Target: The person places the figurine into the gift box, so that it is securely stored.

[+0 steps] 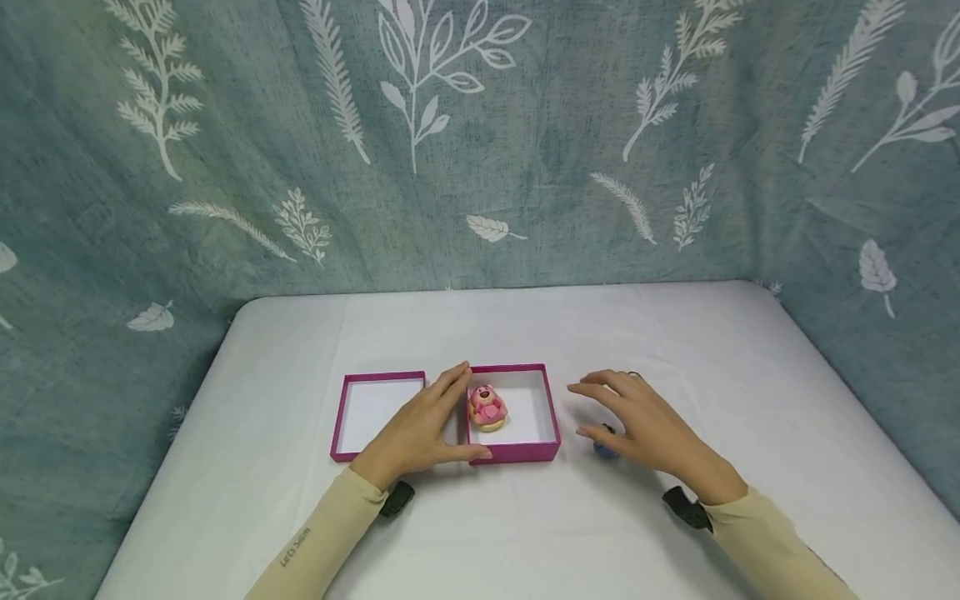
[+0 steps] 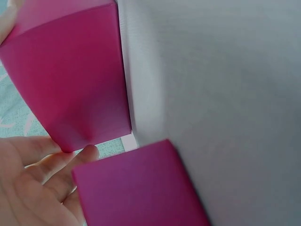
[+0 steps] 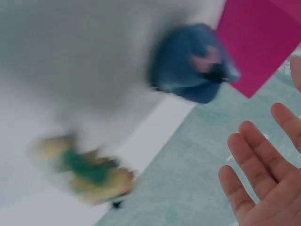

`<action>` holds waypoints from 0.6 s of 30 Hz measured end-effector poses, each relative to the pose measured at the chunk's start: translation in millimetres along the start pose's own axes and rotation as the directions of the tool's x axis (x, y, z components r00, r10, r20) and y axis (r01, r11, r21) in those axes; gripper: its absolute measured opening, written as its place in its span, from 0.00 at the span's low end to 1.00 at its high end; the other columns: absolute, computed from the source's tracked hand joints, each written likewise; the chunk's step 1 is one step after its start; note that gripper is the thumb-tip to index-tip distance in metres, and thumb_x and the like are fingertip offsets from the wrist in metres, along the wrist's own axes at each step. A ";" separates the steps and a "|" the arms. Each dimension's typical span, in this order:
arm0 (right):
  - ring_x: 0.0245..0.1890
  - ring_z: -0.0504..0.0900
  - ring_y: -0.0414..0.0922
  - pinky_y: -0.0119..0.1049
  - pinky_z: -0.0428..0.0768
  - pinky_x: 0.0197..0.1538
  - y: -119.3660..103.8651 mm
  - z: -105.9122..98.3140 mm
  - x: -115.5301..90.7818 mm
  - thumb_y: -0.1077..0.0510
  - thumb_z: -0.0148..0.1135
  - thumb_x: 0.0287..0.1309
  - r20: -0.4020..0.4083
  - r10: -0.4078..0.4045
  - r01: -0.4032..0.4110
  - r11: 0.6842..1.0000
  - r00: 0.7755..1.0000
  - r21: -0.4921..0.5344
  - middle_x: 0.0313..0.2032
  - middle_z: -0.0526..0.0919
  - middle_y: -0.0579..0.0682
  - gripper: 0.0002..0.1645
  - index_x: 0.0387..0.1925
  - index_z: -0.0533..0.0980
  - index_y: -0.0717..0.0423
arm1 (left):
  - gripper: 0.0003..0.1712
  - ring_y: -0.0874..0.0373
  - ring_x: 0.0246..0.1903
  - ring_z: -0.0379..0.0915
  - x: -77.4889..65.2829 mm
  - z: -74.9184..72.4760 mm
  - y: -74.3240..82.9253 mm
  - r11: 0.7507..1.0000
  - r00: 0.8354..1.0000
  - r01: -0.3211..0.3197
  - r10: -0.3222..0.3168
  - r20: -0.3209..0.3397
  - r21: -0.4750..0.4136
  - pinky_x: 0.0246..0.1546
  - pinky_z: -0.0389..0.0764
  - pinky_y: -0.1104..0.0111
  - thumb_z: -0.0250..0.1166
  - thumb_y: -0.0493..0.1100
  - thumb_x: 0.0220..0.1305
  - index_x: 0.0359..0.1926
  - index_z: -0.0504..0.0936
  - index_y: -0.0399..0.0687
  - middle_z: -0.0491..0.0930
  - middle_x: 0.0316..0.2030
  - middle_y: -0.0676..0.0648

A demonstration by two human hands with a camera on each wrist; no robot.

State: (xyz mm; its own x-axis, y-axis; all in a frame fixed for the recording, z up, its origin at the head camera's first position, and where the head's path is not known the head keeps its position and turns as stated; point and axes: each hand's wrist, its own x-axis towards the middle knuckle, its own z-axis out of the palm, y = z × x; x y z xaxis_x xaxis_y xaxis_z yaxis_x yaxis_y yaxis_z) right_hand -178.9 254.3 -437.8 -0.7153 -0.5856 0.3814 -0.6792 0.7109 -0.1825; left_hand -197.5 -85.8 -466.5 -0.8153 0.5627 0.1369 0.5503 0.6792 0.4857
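My left hand point(image 1: 420, 429) holds the magenta box point(image 1: 517, 452) at its left side, thumb at the front wall and fingers by the back corner. In the left wrist view the fingers touch the box point(image 2: 70, 84) at its far corner. Inside the white-lined box a pink bear figurine point(image 1: 487, 408) sits toward the left. My right hand point(image 1: 648, 421) hovers right of the box, fingers spread and holding nothing. Partly hidden beneath it is a small blue figurine point(image 1: 603, 446). The right wrist view has the blue figurine point(image 3: 190, 63) and a blurred yellow-and-green figurine point(image 3: 89, 169).
Left of the box lies a shallow magenta lid point(image 1: 341, 417) with its white inside up, partly behind the left hand. A white cloth covers the table point(image 1: 525, 533). Green leaf-patterned fabric point(image 1: 450, 225) hangs behind and at both sides.
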 end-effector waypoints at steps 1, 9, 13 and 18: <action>0.51 0.77 0.48 0.50 0.75 0.53 1.5 -0.6 -7.7 0.51 0.75 0.50 0.003 0.005 -0.005 1.000 1.000 -0.005 0.54 0.78 0.49 0.33 0.59 0.76 0.48 | 0.67 0.53 0.74 0.52 0.0 0.0 -0.1 1.000 1.000 -0.001 0.001 -0.002 -0.003 0.71 0.60 0.52 0.66 0.77 0.47 0.77 0.49 0.48 0.49 0.77 0.51; 0.49 0.77 0.42 0.44 0.77 0.49 4.8 5.3 -46.0 0.49 0.76 0.47 0.054 0.011 -0.009 0.999 0.998 -0.038 0.49 0.79 0.45 0.32 0.56 0.79 0.48 | 0.67 0.53 0.74 0.53 0.2 -2.8 0.2 1.000 1.000 -0.007 0.007 -0.007 -0.017 0.71 0.61 0.52 0.65 0.78 0.47 0.77 0.50 0.48 0.50 0.77 0.50; 0.47 0.77 0.40 0.42 0.77 0.46 5.8 6.8 -47.3 0.51 0.77 0.47 0.055 -0.008 0.010 0.999 0.998 -0.041 0.47 0.79 0.45 0.29 0.53 0.81 0.49 | 0.67 0.53 0.74 0.52 -0.6 -2.5 -0.6 1.000 1.000 -0.005 0.005 -0.013 -0.024 0.71 0.61 0.52 0.66 0.77 0.47 0.77 0.50 0.47 0.50 0.77 0.49; 0.44 0.77 0.39 0.41 0.78 0.44 8.0 7.5 -47.5 0.54 0.77 0.46 0.047 -0.029 0.030 0.999 0.998 -0.026 0.45 0.80 0.45 0.29 0.53 0.80 0.51 | 0.67 0.54 0.74 0.51 -0.7 -1.0 -0.2 0.999 1.000 -0.005 0.004 -0.006 -0.031 0.72 0.60 0.52 0.66 0.77 0.47 0.77 0.50 0.48 0.49 0.77 0.50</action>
State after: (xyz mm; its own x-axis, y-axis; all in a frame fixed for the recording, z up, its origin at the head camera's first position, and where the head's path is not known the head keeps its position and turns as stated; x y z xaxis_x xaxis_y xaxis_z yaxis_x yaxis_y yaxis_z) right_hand -151.5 284.9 -464.2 -0.7025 -0.6234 0.3433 -0.6958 0.7029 -0.1477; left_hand -197.2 -86.7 -465.8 -0.8138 0.5630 0.1438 0.5481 0.6615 0.5119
